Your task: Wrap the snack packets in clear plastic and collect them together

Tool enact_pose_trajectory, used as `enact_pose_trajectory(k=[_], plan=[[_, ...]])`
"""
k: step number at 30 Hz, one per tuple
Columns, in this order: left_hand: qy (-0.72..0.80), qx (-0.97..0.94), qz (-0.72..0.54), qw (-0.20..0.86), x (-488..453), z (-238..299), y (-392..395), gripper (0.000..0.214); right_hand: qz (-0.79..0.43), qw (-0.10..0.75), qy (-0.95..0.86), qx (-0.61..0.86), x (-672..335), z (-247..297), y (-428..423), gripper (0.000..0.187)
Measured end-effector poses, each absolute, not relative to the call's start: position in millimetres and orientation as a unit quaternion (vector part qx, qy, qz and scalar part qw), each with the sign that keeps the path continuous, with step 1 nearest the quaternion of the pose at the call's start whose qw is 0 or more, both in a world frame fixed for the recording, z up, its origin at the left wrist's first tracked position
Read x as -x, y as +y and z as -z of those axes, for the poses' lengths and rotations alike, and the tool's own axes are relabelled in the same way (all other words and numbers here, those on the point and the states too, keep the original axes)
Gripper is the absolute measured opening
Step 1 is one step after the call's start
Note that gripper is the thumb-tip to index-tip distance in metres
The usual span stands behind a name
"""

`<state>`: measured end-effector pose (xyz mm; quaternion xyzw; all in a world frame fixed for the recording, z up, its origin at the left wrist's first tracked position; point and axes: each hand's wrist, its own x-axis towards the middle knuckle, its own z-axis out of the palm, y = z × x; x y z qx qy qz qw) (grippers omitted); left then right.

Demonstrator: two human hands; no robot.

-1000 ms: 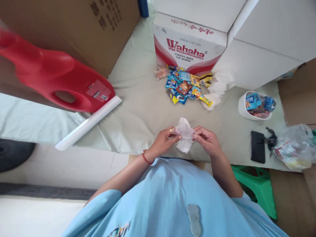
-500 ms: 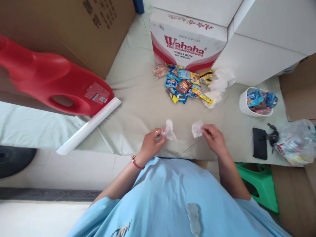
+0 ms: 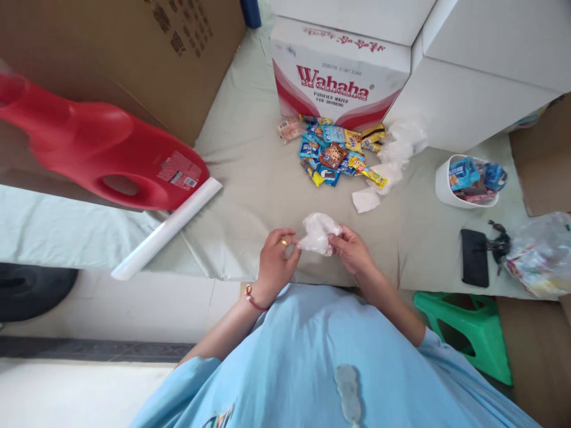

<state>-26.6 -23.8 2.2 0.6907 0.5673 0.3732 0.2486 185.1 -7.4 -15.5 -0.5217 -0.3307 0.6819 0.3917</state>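
Observation:
A small, crumpled clear plastic bag (image 3: 317, 229) is stretched between my two hands, just above the cloth near its front edge. My right hand (image 3: 353, 249) pinches the bag's right side between thumb and fingers. My left hand (image 3: 277, 261), with a ring and a red bracelet, grips the bag's left corner at the fingertips. Beyond my right hand, a flat white folded piece (image 3: 366, 200) lies on the cloth. Farther back is a pile of small wrapped snacks (image 3: 332, 156), mostly blue, yellow and brown. Crumpled white plastic (image 3: 404, 142) lies against the pile's right side.
A Wahaba-style white-and-red carton (image 3: 336, 83) stands behind the snacks. On the left are a red jug (image 3: 147, 160) and a white roll (image 3: 167, 229). To the right sit a white tub (image 3: 446, 184) of snacks, a black phone (image 3: 474, 257) and a filled plastic bag (image 3: 542, 255).
The white folded piece has left my right hand and lies on the cloth. My right hand has moved left and taken hold of the plastic bag, which is spread wider.

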Motion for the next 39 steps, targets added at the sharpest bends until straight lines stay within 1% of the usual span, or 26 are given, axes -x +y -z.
enact_pose_trajectory(k=[2, 4, 5, 7, 9, 10, 12, 14, 16, 18, 21, 24, 27, 29, 30, 34, 37, 39], plan=[[0.594, -0.631, -0.390, 0.311, 28, 0, -26, 0.009, -0.724, 0.357, -0.314, 0.499, -188, 18, -13, 0.038], [0.598, -0.600, -0.400, 0.351, 27, 2, -27, 0.009, -0.731, 0.330, -0.345, 0.487, -194, 16, -17, 0.045], [0.591, -0.600, -0.402, 0.358, 27, 1, -27, 0.010, -0.717, 0.333, -0.365, 0.493, -197, 14, -17, 0.051], [0.563, -0.624, -0.402, 0.365, 25, -2, -28, 0.010, -0.665, 0.364, -0.388, 0.524, -204, 11, -15, 0.063], [0.526, -0.651, -0.394, 0.379, 23, -7, -30, 0.010, -0.628, 0.397, -0.382, 0.549, -208, 9, -9, 0.070], [0.510, -0.659, -0.388, 0.394, 22, -9, -31, 0.009, -0.626, 0.406, -0.373, 0.551, -209, 9, -6, 0.068], [0.493, -0.642, -0.384, 0.445, 18, -12, -32, 0.007, -0.636, 0.423, -0.348, 0.543, -208, 8, 0, 0.055], [0.507, -0.562, -0.402, 0.515, 15, -12, -31, 0.013, -0.641, 0.452, -0.305, 0.540, -205, 8, 5, 0.044], [0.543, -0.437, -0.429, 0.575, 14, -8, -30, 0.025, -0.645, 0.479, -0.247, 0.542, -204, 7, 8, 0.045], [0.568, -0.332, -0.433, 0.616, 14, -2, -29, 0.035, -0.656, 0.482, -0.200, 0.546, -204, 8, 9, 0.048], [0.577, -0.288, -0.406, 0.648, 17, 6, -33, 0.044, -0.649, 0.460, -0.202, 0.571, -208, 9, 7, 0.047], [0.595, -0.334, -0.390, 0.619, 21, 10, -38, 0.043, -0.562, 0.467, -0.294, 0.617, -214, 8, -1, 0.037], [0.609, -0.409, -0.399, 0.550, 23, 6, -40, 0.037, -0.402, 0.484, -0.423, 0.652, -220, -2, -11, 0.028], [0.608, -0.469, -0.405, 0.497, 22, 1, -38, 0.034, -0.335, 0.480, -0.487, 0.648, -219, -13, -17, 0.024], [0.605, -0.502, -0.402, 0.469, 21, -2, -37, 0.032, -0.342, 0.469, -0.510, 0.635, -217, -20, -20, 0.023], [0.590, -0.636, -0.356, 0.347, 14, -5, -35, 0.023, -0.495, 0.379, -0.562, 0.543, -191, -36, -26, 0.027], [0.566, -0.716, -0.314, 0.261, 11, 0, -36, 0.015, -0.505, 0.346, -0.603, 0.511, -169, -36, -26, 0.034], [0.558, -0.743, -0.291, 0.229, 10, 3, -37, 0.013, -0.493, 0.346, -0.624, 0.497, -160, -32, -25, 0.024]])
